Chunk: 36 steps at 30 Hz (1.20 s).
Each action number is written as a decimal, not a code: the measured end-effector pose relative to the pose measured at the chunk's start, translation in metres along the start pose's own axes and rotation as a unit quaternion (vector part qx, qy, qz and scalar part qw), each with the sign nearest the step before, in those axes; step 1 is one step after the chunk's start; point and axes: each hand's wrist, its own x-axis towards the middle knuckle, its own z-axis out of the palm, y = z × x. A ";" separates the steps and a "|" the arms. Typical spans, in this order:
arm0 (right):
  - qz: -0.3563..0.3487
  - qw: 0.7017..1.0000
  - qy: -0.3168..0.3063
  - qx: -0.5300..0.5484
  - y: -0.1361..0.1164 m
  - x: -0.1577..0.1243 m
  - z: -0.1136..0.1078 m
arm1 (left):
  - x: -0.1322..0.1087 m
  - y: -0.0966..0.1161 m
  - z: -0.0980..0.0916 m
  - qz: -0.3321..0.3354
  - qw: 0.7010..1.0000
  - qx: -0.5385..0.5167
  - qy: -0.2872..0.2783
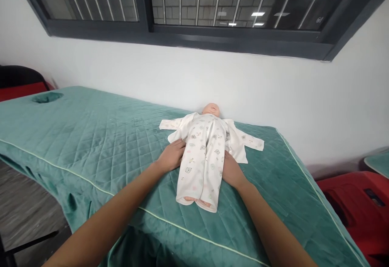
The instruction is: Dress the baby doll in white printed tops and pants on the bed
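A baby doll (212,109) lies on its back on a green quilted bed, its head toward the wall. White printed baby trousers (199,165) cover its legs and reach up over the belly; only bits of the feet show at the hems. Under them a white baby shirt (237,144) is spread out, both sleeves stretched sideways. My left hand (172,155) is closed on the trousers' left edge near the waist. On the opposite edge my right hand (232,170) grips the trousers, its fingertips partly hidden by the cloth.
The bed's green cover (100,137) has a face hole (48,97) at the far left. A white wall (121,72) and a barred window (197,3) rise behind. Red plastic furniture (358,206) stands right of the bed; a black and red chair (21,81) is at far left.
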 end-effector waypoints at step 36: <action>0.198 0.979 0.043 0.031 -0.025 -0.004 -0.019 | 0.048 0.023 0.016 -0.077 0.970 -0.223 0.055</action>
